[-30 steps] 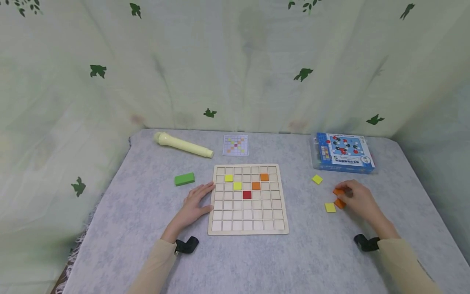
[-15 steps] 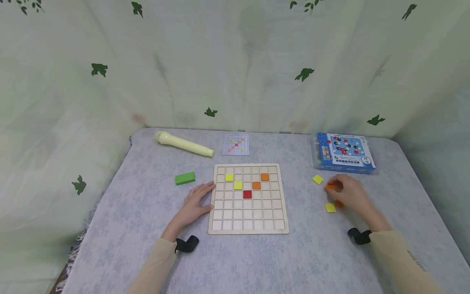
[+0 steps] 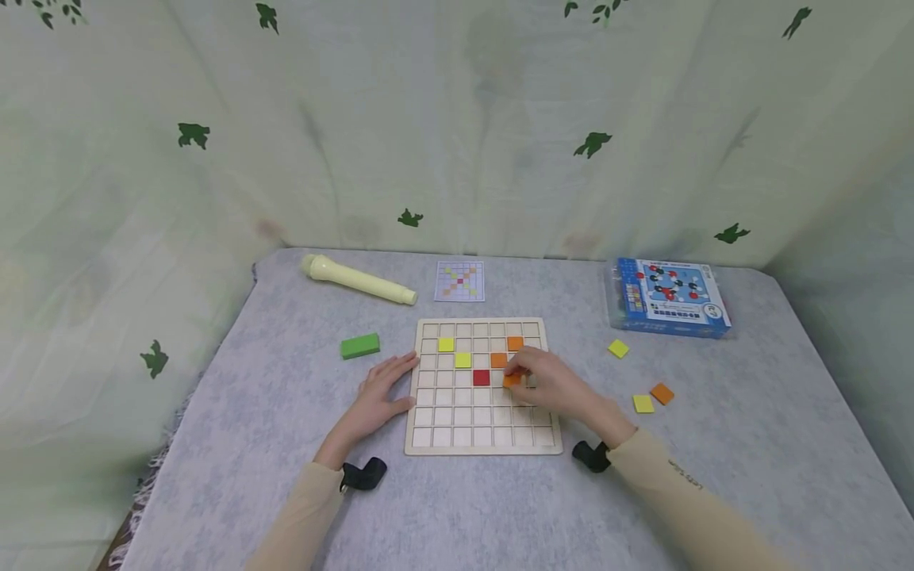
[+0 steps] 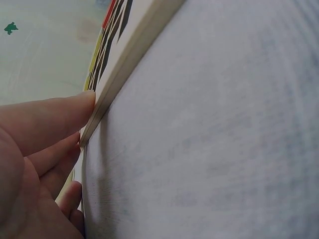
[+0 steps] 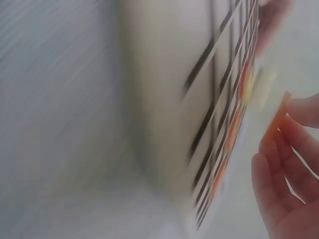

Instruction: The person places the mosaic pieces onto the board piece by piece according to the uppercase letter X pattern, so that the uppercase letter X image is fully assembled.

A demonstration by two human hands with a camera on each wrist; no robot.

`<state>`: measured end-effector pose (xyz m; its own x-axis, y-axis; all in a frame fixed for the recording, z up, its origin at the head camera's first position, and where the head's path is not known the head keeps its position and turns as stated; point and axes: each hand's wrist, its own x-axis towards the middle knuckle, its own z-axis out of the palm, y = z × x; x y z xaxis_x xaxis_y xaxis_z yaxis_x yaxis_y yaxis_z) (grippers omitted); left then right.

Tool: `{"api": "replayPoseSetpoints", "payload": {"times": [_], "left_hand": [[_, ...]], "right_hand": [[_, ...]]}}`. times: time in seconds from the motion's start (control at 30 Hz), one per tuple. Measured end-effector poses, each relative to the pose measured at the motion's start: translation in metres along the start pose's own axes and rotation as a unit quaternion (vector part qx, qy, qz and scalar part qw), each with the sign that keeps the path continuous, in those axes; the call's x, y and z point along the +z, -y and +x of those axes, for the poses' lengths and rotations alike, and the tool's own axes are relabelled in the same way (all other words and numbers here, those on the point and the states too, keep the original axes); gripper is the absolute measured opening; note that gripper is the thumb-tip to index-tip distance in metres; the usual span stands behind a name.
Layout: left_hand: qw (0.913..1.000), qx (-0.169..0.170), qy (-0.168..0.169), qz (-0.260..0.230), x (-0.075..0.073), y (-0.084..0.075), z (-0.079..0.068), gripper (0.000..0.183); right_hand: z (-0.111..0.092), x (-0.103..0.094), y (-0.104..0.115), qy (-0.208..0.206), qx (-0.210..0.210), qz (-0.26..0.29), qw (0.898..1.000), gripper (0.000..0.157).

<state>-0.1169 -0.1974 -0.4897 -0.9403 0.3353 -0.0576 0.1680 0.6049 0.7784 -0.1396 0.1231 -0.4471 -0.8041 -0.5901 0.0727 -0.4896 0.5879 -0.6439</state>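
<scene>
A square wooden grid board (image 3: pixel 482 451) lies on the cloth. My left hand (image 3: pixel 377 396) rests along its left edge, fingers extended; in the left wrist view a fingertip touches the board's rim (image 4: pixel 130 50). Over the board's right half, my right hand (image 3: pixel 557 388) pinches an orange tile (image 3: pixel 511 381) between thumb and fingers. The right wrist view shows this orange tile (image 5: pixel 275 121) raised above the grid. Set in the cells are a red tile (image 3: pixel 481 377), two yellow tiles (image 3: pixel 462 360) and two orange tiles (image 3: pixel 515 343).
On the right lie two loose yellow tiles (image 3: pixel 643 404) and one orange tile (image 3: pixel 662 393), with a blue box (image 3: pixel 674 297) behind. A printed pattern card (image 3: pixel 460 281) and a pale yellow tube (image 3: pixel 359 281) lie behind the board. A green block (image 3: pixel 360 346) is at the left.
My right hand has picked up an orange tile from the loose ones at the right and carried it left over the board. The left hand has stayed in place.
</scene>
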Motion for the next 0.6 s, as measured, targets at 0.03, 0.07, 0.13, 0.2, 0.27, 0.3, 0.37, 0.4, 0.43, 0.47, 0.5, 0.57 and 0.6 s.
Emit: {"api": "replayPoseSetpoints", "payload": {"times": [0.03,0.07,0.13,0.2,0.27,0.3,0.37,0.4,0.43,0.47,0.5,0.57,0.6], "left_hand": [[1.0000,0.000,0.000,0.001,0.000,0.000,0.000,0.065],[1.0000,-0.001,0.000,0.001,0.000,0.000,0.000,0.065],[1.0000,-0.001,-0.001,0.001,0.000,0.000,0.000,0.065],[1.0000,-0.002,-0.001,0.003,0.000,0.000,0.000,0.064],[1.0000,-0.003,0.000,0.003,0.000,-0.001,0.000,0.064],[1.0000,-0.004,0.001,0.004,0.000,-0.001,0.000,0.064],[1.0000,-0.005,0.002,0.005,0.000,-0.001,0.000,0.064],[1.0000,-0.005,0.003,0.005,0.000,-0.001,0.000,0.064],[1.0000,-0.006,0.003,0.004,0.000,-0.001,0.000,0.064],[1.0000,-0.007,0.002,0.003,0.000,-0.001,0.000,0.064],[1.0000,-0.006,0.001,0.003,0.000,-0.001,0.000,0.064],[1.0000,-0.004,-0.001,0.004,0.000,0.000,-0.001,0.064],[1.0000,-0.003,-0.003,0.005,0.000,0.000,-0.001,0.064]], "right_hand": [[0.006,0.006,0.006,0.009,-0.009,0.002,1.000,0.017],[0.012,0.012,0.011,0.017,-0.019,0.000,1.000,0.016],[0.021,0.022,0.020,0.036,-0.039,-0.012,0.998,0.014],[0.029,0.031,0.028,0.053,-0.054,-0.034,0.997,0.014],[0.035,0.038,0.033,0.066,-0.060,-0.065,0.994,0.012],[0.037,0.041,0.035,0.068,-0.060,-0.078,0.993,0.012],[0.040,0.046,0.038,0.070,-0.058,-0.100,0.991,0.012],[0.041,0.048,0.039,0.069,-0.056,-0.108,0.990,0.012],[0.042,0.049,0.040,0.067,-0.056,-0.114,0.990,0.012],[0.042,0.051,0.041,0.066,-0.056,-0.116,0.989,0.012],[0.043,0.052,0.042,0.065,-0.056,-0.120,0.989,0.012],[0.043,0.052,0.042,0.069,-0.046,-0.114,0.990,0.013],[0.042,0.052,0.042,0.070,-0.039,-0.109,0.991,0.013]]}}
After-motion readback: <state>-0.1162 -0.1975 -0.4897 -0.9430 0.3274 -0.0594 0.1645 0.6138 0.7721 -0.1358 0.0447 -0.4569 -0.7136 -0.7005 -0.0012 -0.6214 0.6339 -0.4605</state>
